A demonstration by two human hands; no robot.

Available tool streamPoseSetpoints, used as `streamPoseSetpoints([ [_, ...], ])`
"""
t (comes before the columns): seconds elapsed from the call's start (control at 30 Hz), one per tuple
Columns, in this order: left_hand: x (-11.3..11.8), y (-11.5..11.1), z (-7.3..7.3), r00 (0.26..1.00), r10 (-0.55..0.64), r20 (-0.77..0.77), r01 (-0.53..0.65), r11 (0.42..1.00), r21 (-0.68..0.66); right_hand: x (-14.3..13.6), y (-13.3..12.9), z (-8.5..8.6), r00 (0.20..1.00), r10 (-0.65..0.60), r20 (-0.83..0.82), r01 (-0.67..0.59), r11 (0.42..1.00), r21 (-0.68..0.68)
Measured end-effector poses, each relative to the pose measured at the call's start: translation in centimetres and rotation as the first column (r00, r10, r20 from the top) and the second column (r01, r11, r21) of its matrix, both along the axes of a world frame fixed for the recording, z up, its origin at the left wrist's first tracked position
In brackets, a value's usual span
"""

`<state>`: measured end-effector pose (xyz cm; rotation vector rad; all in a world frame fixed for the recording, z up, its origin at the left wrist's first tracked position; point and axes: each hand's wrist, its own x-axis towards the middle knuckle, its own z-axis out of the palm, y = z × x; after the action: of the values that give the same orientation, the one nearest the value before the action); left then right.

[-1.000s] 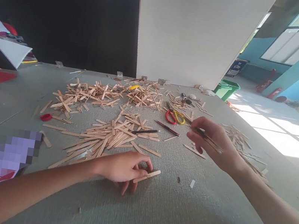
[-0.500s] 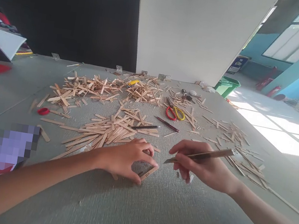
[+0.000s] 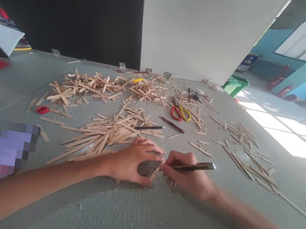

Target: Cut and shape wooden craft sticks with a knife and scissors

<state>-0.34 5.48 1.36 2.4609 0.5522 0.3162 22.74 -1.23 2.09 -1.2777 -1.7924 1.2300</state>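
Note:
My left hand [image 3: 131, 160] rests on the grey table, thumb and fingers closed over the ends of a short flat wooden stick [image 3: 155, 173] with a small rectangle marked on it. In my right hand [image 3: 190, 180] is a slim metal craft knife [image 3: 198, 167], gripped like a pen. Its tip meets the upper end of the stick, where my fingers hide the blade. Beyond my left hand lies a pile of wooden sticks [image 3: 117, 132], with a black pen [image 3: 150, 128] across its right side.
Scissors with red and yellow handles [image 3: 181, 113] lie further back, near a dark red pen [image 3: 171, 124]. More sticks [image 3: 88, 85] are heaped toward the upright panel [image 3: 201, 29]. A red ring [image 3: 42, 110] sits at left. Loose sticks [image 3: 249, 166] are scattered at right.
My right hand has moved left and slightly down, bringing the knife from beside the stick onto its upper end. The stick has turned somewhat steeper under my left hand.

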Motion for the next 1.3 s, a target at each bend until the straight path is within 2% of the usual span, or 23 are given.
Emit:
streamPoseSetpoints([
  [0.13, 0.0, -0.1, 0.3, 0.999, -0.002, -0.041, 0.002, 1.000, -0.008, -0.4, -0.1, -1.3, 0.998, -0.067, 0.021, 0.066, 0.995, 0.070],
  [0.27, 0.0, -0.1, 0.3, 0.999, 0.002, -0.039, -0.004, 0.999, -0.032, -0.5, -0.3, -2.1, 0.997, -0.069, 0.029, 0.066, 0.994, 0.087],
  [0.53, 0.0, 0.1, -0.1, 0.999, -0.009, -0.037, 0.009, 1.000, -0.007, -0.7, 0.0, -2.2, 0.994, -0.054, 0.092, 0.041, 0.988, 0.147],
  [0.7, 0.1, -0.1, -0.2, 1.000, -0.003, -0.017, 0.003, 1.000, 0.011, -0.4, 0.0, -2.5, 0.986, -0.027, 0.162, -0.016, 0.966, 0.260],
  [0.87, 0.5, -0.6, -0.8, 1.000, 0.021, -0.019, -0.019, 0.998, 0.065, -0.1, 0.0, -2.9, 0.981, 0.000, 0.192, -0.045, 0.972, 0.230],
  [1.03, 0.6, -0.6, -1.1, 0.999, 0.011, -0.032, -0.009, 0.996, 0.090, -0.1, 0.0, -3.2, 0.977, -0.029, 0.213, -0.031, 0.962, 0.272],
  [1.3, 0.3, -0.5, -1.2, 0.999, 0.001, -0.050, 0.005, 0.993, 0.119, -0.1, 0.1, -3.1, 0.989, -0.016, 0.145, -0.021, 0.968, 0.252],
])
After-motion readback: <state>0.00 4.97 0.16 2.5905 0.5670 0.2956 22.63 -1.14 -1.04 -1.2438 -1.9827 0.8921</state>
